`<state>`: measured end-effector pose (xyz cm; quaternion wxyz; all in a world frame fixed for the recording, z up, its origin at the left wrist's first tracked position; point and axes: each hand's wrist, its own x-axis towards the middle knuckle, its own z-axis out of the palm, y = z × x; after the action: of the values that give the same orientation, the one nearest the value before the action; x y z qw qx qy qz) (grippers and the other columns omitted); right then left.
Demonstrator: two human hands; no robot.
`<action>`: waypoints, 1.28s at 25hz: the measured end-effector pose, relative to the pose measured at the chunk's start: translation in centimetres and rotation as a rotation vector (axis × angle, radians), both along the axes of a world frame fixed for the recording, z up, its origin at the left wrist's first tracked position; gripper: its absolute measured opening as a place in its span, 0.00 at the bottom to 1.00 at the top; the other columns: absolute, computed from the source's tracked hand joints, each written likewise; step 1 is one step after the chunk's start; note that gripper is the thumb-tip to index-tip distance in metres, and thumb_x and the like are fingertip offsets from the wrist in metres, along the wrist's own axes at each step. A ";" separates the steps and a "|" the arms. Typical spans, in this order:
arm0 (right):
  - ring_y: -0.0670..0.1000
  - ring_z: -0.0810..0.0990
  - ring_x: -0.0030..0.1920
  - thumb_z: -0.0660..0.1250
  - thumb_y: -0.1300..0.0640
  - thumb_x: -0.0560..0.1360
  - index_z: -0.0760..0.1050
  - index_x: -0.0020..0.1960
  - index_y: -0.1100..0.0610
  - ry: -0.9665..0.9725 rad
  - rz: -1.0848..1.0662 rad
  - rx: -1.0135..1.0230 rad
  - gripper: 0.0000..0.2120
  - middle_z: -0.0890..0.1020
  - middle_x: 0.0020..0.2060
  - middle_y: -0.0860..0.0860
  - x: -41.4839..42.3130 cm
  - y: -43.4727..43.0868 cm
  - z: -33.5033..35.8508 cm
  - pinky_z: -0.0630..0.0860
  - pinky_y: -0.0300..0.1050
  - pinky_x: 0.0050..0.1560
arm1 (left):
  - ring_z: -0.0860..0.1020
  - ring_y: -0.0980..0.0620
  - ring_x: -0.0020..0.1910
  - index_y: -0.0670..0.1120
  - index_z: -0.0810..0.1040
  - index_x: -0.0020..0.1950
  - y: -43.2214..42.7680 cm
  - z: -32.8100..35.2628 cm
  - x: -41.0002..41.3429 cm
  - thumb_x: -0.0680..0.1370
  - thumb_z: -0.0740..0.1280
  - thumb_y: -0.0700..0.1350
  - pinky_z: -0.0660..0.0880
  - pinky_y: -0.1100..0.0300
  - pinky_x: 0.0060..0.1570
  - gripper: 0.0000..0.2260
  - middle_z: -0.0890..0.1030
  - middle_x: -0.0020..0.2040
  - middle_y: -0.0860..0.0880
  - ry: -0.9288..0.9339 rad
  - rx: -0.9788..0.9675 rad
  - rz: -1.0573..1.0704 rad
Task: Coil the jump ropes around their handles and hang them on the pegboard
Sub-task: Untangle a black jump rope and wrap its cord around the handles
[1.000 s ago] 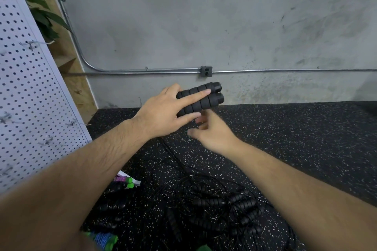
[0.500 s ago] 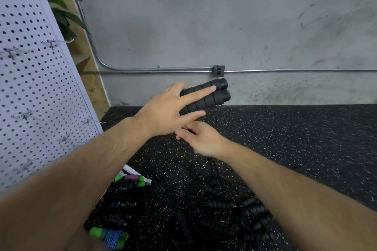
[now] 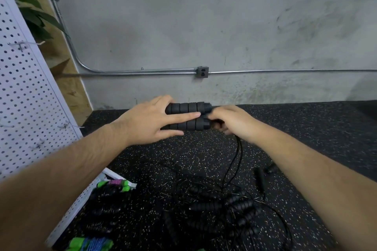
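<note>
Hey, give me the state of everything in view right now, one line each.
Left hand: grips the two black handles side by side, in the air.
Right hand: pinches the cord at the handles' ends.
Cord: uncoiled, hanging down to the floor.
Jump rope pile: tangled, on the floor.
Pegboard hooks: those visible hold nothing.

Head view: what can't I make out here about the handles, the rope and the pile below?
All in the head view:
1. The left hand covers the left ends of the two handles it holds.
2. The right hand: its back hides the fingertips, so whether they pinch the rope is unclear.
3. The rope pile: black on the dark mat, tangled; no count possible.
4. The pegboard: cut off by the left edge.
</note>
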<state>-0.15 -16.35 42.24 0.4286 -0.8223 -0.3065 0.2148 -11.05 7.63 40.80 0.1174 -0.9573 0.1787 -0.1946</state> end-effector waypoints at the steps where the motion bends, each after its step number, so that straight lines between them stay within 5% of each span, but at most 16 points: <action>1: 0.48 0.73 0.36 0.65 0.48 0.78 0.79 0.44 0.55 -0.025 0.000 -0.003 0.12 0.76 0.34 0.48 0.0 -0.1 0.0 0.69 0.47 0.45 | 0.70 0.52 0.48 0.72 0.46 0.78 -0.2 -0.1 0.0 0.81 0.48 0.69 0.79 0.55 0.43 0.25 0.69 0.55 0.47 0.010 0.015 -0.005; 5: 0.49 0.76 0.30 0.70 0.44 0.75 0.83 0.46 0.54 -0.199 0.002 -0.043 0.14 0.82 0.34 0.53 -0.5 -0.2 -0.3 0.70 0.45 0.36 | 0.70 0.52 0.50 0.73 0.42 0.77 -0.5 -0.9 0.2 0.80 0.46 0.71 0.79 0.55 0.43 0.26 0.70 0.56 0.47 0.031 0.026 0.001; 8: 0.50 0.83 0.38 0.71 0.42 0.75 0.83 0.47 0.47 -0.298 -0.045 -0.028 0.09 0.86 0.39 0.49 -0.6 -0.4 -0.5 0.77 0.48 0.41 | 0.68 0.53 0.48 0.73 0.38 0.77 -0.6 -1.1 0.2 0.77 0.41 0.73 0.76 0.58 0.40 0.28 0.70 0.54 0.47 0.035 0.034 0.028; 13: 0.42 0.80 0.40 0.72 0.46 0.75 0.79 0.47 0.46 -0.539 -0.052 -0.082 0.05 0.82 0.40 0.43 -1.2 -0.5 -0.5 0.80 0.45 0.44 | 0.72 0.51 0.52 0.74 0.29 0.73 -1.4 -1.4 0.2 0.75 0.35 0.75 0.75 0.59 0.41 0.28 0.71 0.57 0.47 0.079 0.062 0.029; 16: 0.43 0.79 0.41 0.69 0.49 0.77 0.78 0.51 0.48 -0.612 -0.011 -0.114 0.05 0.82 0.43 0.43 -1.4 -0.7 -0.2 0.78 0.45 0.42 | 0.73 0.51 0.51 0.72 0.33 0.76 -1.5 -1.5 0.3 0.78 0.38 0.72 0.78 0.56 0.39 0.27 0.72 0.56 0.47 0.029 0.052 0.031; 20: 0.46 0.78 0.36 0.63 0.48 0.81 0.77 0.52 0.51 -0.586 0.054 -0.295 0.08 0.81 0.41 0.46 -0.8 -1.8 1.0 0.75 0.43 0.36 | 0.75 0.51 0.57 0.51 0.45 0.83 -0.8 -1.9 0.5 0.78 0.45 0.72 0.79 0.54 0.48 0.40 0.75 0.60 0.49 -0.021 0.010 0.200; 23: 0.46 0.79 0.37 0.61 0.49 0.83 0.78 0.50 0.51 -0.613 0.119 -0.281 0.09 0.81 0.39 0.44 -0.7 -2.1 1.4 0.76 0.45 0.41 | 0.75 0.52 0.59 0.50 0.61 0.78 -0.3 -2.3 0.6 0.77 0.50 0.72 0.77 0.56 0.53 0.37 0.75 0.62 0.52 0.014 -0.016 0.195; 26: 0.46 0.79 0.49 0.63 0.52 0.82 0.81 0.54 0.51 -0.775 0.159 -0.159 0.08 0.82 0.47 0.43 0.0 -1.7 1.3 0.76 0.45 0.51 | 0.75 0.52 0.57 0.51 0.65 0.73 -0.3 -2.2 0.5 0.77 0.51 0.73 0.74 0.54 0.56 0.34 0.76 0.57 0.53 0.068 -0.024 0.117; 32: 0.42 0.83 0.42 0.70 0.60 0.78 0.83 0.49 0.51 -0.108 0.102 0.301 0.06 0.85 0.39 0.44 2.0 -1.9 1.2 0.77 0.39 0.50 | 0.72 0.57 0.51 0.52 0.69 0.70 -4.3 -0.8 -1.7 0.77 0.59 0.71 0.67 0.62 0.53 0.29 0.74 0.52 0.56 0.071 -0.341 -0.069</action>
<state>1.84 -18.23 43.46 0.5183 -0.7427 -0.3990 0.1433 -12.77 3.37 39.95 -0.0599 -0.9629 0.1797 -0.1921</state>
